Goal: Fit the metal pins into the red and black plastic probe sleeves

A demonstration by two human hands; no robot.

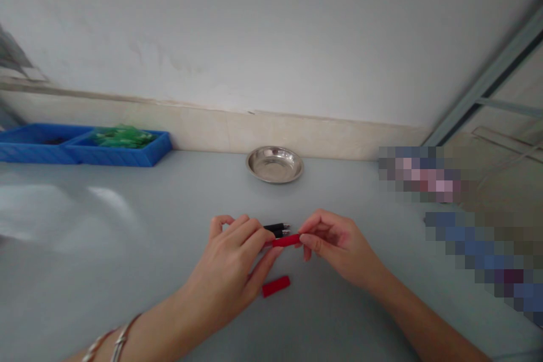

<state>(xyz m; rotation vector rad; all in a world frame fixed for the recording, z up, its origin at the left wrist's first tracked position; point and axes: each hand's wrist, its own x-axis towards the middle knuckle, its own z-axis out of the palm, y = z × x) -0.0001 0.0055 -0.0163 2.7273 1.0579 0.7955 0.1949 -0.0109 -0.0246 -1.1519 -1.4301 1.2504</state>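
Note:
Between my two hands, over the middle of the table, is a red cylindrical piece [287, 240]. My left hand [241, 249] pinches its left end with thumb and fingers. The right end is between the thumb and index finger of my right hand [328, 239]. Just behind the red piece, two black pens [278, 230] with silvery tips point right, their left parts hidden by my left hand. A second red piece [276, 286] lies on the table in front, close to my left thumb.
A round metal dish [275, 164] stands near the wall. Two blue trays [116, 154] are at the back left, one with green items [125, 137]. Blurred-out patches cover the table's right edge, beside a metal frame [479, 90].

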